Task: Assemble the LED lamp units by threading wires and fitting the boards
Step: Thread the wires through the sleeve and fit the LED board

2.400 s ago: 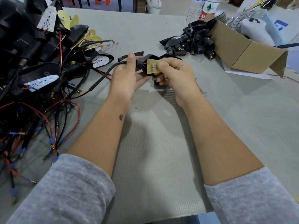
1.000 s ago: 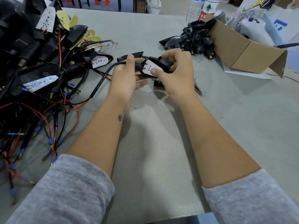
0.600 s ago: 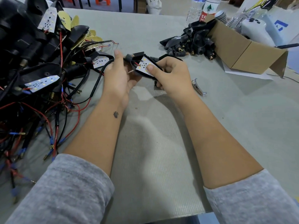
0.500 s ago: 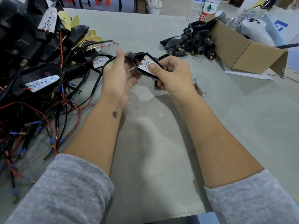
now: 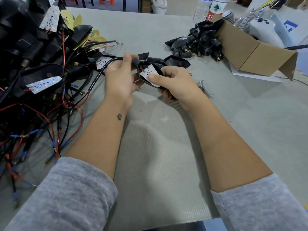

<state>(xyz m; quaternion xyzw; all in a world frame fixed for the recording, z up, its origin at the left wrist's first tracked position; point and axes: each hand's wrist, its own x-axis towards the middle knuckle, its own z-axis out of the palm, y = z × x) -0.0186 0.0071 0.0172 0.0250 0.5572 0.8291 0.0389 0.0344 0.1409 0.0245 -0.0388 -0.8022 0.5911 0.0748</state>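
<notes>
Both hands hold one black lamp housing (image 5: 150,84) above the table's middle. A white LED board (image 5: 148,72) lies in the housing, LED side up, with a red wire at its upper corner. My right hand (image 5: 178,82) grips the housing's right end, its thumb pressing on the board. My left hand (image 5: 120,77) grips the housing's stem, where the black cable (image 5: 98,74) leaves it; the cable runs down-left into the pile.
A big pile of wired lamp units (image 5: 35,64) with red and black leads fills the left side. Empty black housings (image 5: 198,45) lie beside an open cardboard box (image 5: 253,52) at the back right. A small metal tool (image 5: 205,88) lies right of my right hand. Bottles (image 5: 215,7) stand behind.
The board was turned from its yellow back to LED side up and laid into the housing. Both hands drew slightly nearer; my right thumb now presses on the board.
</notes>
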